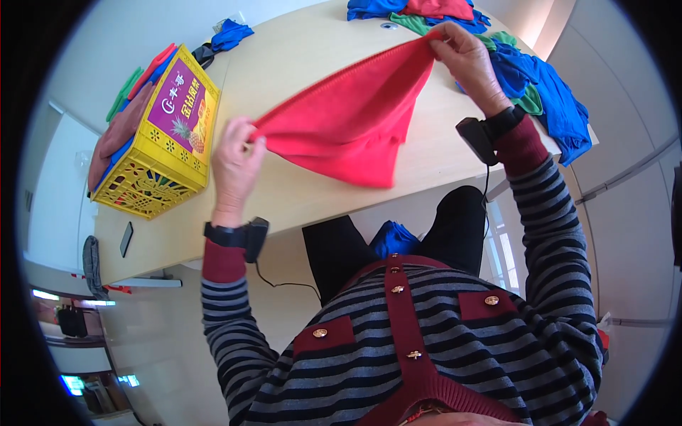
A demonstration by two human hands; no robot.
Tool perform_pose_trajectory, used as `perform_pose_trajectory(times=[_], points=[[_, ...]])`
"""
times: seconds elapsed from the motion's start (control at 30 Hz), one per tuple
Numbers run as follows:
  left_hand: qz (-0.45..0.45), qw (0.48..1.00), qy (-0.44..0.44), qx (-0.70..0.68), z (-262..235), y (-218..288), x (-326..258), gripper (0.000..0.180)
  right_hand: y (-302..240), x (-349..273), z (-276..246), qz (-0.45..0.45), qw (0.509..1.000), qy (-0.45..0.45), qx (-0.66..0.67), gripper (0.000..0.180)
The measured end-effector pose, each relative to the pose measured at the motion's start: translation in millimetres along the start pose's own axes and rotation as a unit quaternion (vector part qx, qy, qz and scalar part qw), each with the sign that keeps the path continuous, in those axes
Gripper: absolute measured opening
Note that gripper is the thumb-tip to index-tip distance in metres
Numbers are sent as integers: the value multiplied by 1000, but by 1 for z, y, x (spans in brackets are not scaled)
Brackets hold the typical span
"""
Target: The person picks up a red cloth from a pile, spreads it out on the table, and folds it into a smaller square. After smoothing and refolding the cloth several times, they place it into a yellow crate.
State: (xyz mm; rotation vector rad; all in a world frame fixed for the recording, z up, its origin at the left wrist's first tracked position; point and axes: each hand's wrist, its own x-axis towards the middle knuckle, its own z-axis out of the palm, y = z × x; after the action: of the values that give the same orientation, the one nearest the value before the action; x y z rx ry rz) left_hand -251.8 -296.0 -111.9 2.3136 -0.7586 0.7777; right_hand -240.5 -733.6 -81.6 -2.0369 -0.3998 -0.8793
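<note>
A red cloth [348, 113] hangs stretched between my two hands above the table [298, 64]. My left hand [238, 160] pinches its left corner, slightly blurred. Up at the far right, my right hand [462, 60] grips the other top corner between thumb and fingers. The top edge of the cloth runs taut and slanting, higher on the right. Its lower part droops in folds toward the table's near edge.
On the left stands a yellow plastic crate [153, 177] with folded cloths in it. Blue cloths [533, 85] lie heaped at the right, and more red and blue ones [433, 11] at the back. A dark phone [127, 239] lies near the left edge. Blue cloth [394, 239] rests at my lap.
</note>
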Motion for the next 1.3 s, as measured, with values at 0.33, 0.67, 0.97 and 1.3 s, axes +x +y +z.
perform_pose_trajectory(times=[0.33, 0.67, 0.97, 1.3], points=[[-78, 887, -53, -452, -80, 45, 88, 11, -47, 22, -70, 106, 978, -57, 171, 19], [-82, 857, -131, -492, -101, 30, 84, 18, -94, 3, -75, 125, 962, -92, 225, 17], [-157, 941, -127, -273, -36, -9, 127, 32, -19, 29, -35, 171, 966, -120, 154, 6], [-46, 971, 26, -232, -22, -22, 131, 14, -31, 29, -44, -7, 998, -34, 61, 9]])
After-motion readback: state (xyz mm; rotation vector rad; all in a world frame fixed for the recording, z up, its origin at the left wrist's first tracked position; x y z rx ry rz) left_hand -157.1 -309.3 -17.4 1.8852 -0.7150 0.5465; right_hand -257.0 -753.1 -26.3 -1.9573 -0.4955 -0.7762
